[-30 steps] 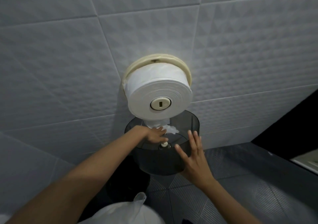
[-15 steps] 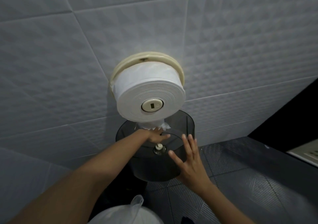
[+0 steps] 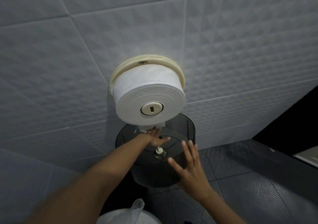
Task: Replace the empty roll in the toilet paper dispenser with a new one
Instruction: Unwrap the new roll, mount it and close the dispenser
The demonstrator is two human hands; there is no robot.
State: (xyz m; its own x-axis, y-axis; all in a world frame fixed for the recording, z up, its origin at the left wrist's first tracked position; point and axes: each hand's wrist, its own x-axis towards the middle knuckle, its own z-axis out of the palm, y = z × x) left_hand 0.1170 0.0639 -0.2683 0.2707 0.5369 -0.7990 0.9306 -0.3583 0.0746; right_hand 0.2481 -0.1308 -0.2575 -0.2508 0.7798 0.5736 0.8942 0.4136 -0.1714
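While L hand [image 3: 155, 137] reaches flat to paper tail [image 3: 146, 128] (fingers straight), R hand [image 3: 191, 169] spreads on cover [image 3: 186, 130].

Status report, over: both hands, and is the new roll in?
Left hand open at the paper tail. Right hand open by the hanging cover. New roll on the spindle; cover not yet closed.

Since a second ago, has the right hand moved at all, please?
No. The right hand keeps the same place against the knob, open at the right side of the cover; only the view shifted.
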